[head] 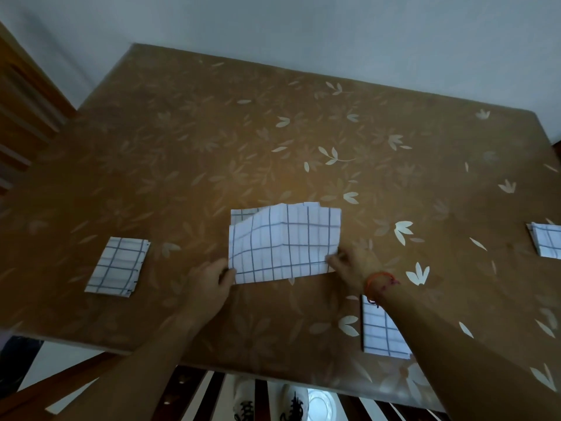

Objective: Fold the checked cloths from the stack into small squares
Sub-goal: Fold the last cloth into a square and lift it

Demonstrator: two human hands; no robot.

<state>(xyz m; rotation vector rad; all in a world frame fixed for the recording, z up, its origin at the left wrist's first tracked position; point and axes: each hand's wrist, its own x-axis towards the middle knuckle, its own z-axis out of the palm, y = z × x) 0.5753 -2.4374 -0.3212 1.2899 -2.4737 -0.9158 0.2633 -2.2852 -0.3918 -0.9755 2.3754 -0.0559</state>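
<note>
checked cloth [285, 243] mid-frame on the surface [212, 132], left hand [209, 279] and right hand [353, 264] each with a grip pinched on a near corner, probably to flip that edge over. folded square [117, 265] waits at left.

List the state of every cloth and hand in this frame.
center cloth, partly folded, top layer rumpled, near corners held.
left hand, pinching the center cloth's near left corner.
right hand, pinching its near right corner.
left cloth, folded small, lying flat, untouched.
near cloth, lying flat, partly hidden under the right forearm.
far-right cloth, folded, cut off by the frame edge.
</note>
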